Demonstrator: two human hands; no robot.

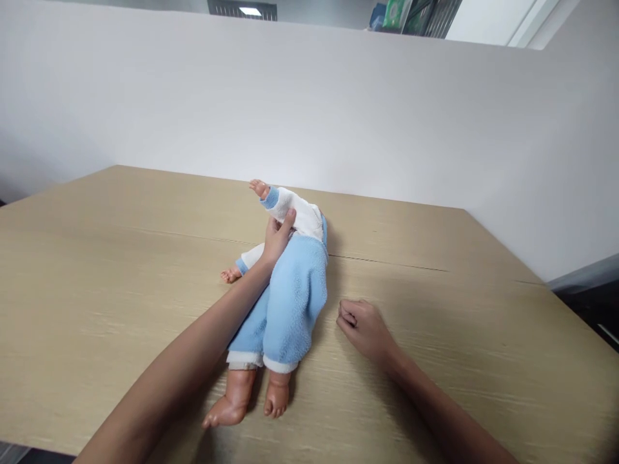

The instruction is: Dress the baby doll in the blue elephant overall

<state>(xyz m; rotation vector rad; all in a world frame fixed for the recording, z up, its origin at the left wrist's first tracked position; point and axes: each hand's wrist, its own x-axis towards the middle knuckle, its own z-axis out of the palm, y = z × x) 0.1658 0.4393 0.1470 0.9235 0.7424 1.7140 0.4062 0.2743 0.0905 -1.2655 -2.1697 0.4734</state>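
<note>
A baby doll [297, 290] in a white top and fleecy light-blue trousers with white cuffs lies tilted on its side on the table, its bare feet towards me. My left hand [280, 235] grips it at the chest, thumb over the front near the upper sleeve. One doll arm points up and to the left; the other rests on the tabletop beyond my forearm. The doll's head does not show. To the right of the trousers, apart from the doll, my right hand [365, 327] is closed in a loose fist by the table surface, with nothing seen in it.
The wooden table [120, 316] has a seam running across it. A white partition wall [309, 109] rises behind its far edge. Beyond the wall's top are a green package [394, 13] and dark slatted panels. A dark object [592, 303] stands past the right edge.
</note>
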